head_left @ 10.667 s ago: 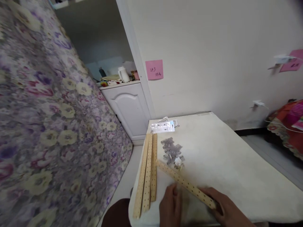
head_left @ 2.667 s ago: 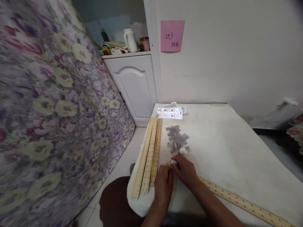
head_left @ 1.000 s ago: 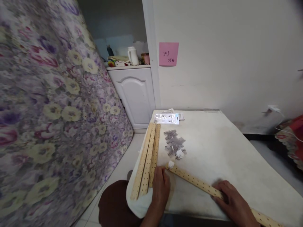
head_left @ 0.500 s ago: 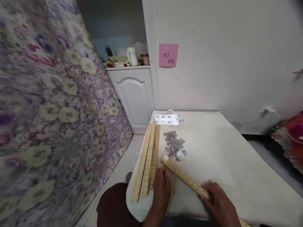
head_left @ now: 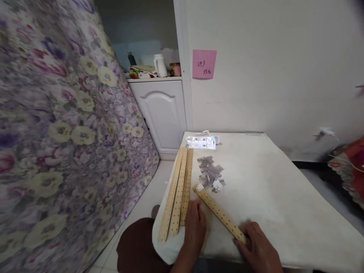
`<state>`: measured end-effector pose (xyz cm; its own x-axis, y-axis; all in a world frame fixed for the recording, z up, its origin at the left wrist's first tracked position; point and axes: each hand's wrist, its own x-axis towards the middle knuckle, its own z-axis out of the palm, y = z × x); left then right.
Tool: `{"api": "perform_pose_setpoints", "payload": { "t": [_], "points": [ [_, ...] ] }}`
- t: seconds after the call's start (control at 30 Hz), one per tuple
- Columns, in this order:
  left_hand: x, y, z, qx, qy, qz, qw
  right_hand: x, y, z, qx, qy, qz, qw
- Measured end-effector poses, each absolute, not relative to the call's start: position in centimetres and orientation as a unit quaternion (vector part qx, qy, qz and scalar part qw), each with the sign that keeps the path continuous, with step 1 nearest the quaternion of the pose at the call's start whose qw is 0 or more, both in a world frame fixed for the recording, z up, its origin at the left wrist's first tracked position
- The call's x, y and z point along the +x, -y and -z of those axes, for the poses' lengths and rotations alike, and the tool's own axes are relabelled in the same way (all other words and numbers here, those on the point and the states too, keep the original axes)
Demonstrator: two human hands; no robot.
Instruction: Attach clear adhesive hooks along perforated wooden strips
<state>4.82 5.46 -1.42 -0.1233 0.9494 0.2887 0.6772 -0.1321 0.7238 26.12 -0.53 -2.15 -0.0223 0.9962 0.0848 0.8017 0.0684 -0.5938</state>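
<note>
My right hand [head_left: 257,244] grips a long, light wooden strip with rows of small holes [head_left: 220,215], fingers on one side and thumb on the other. The strip slants across the table towards a small white tag [head_left: 200,187] at its far end. My left hand [head_left: 195,225] rests closed beside the near ends of several similar strips [head_left: 179,189], which lie side by side along the left edge. Whatever its curled fingers hold, if anything, is hidden. Past the gripped strip lies a pile of small clear bags with metal pieces [head_left: 209,170], and a white tag [head_left: 217,185] on it.
A clear blister pack [head_left: 200,142] lies at the far end of the white-covered table [head_left: 256,182]. Floral curtain [head_left: 71,125] hangs at left, beside a white cabinet [head_left: 163,113]. A pink note [head_left: 204,64] is stuck on the wall. My knee [head_left: 139,246] is below the table's left corner.
My right hand has shifted slightly left with the strip, which now slants more steeply. The piece of strip showing beyond my right wrist is out of sight. My left hand stays nearly still.
</note>
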Motion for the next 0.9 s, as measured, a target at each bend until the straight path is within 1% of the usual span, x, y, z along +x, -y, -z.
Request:
{"api": "perform_pose_setpoints", "payload": {
  "t": [0.1,0.23,0.4,0.57,0.77,0.9],
  "points": [
    [4.8,-5.4,1.3,0.641,-0.634,-0.397,0.171,26.3,0.5,1.8,-0.652,0.682,-0.217,0.251],
    [4.8,-5.5,1.4,0.643,-0.63,-0.402,0.165,27.0,-1.4,0.6,-0.631,0.678,-0.252,0.279],
    [4.8,-5.7,1.8,0.646,-0.626,-0.407,0.16,27.0,-7.8,-0.6,-0.584,0.695,-0.26,0.329],
    [4.7,-5.9,1.8,0.649,-0.624,-0.405,0.157,24.8,-13.1,0.4,-0.577,0.674,-0.267,0.376],
    [4.7,-6.1,2.0,0.657,-0.621,-0.397,0.16,23.6,-14.0,1.3,-0.587,0.657,-0.282,0.379],
    [4.6,-6.1,2.0,0.661,-0.62,-0.389,0.167,24.0,-13.9,1.2,-0.592,0.637,-0.317,0.379]
  ]
}}
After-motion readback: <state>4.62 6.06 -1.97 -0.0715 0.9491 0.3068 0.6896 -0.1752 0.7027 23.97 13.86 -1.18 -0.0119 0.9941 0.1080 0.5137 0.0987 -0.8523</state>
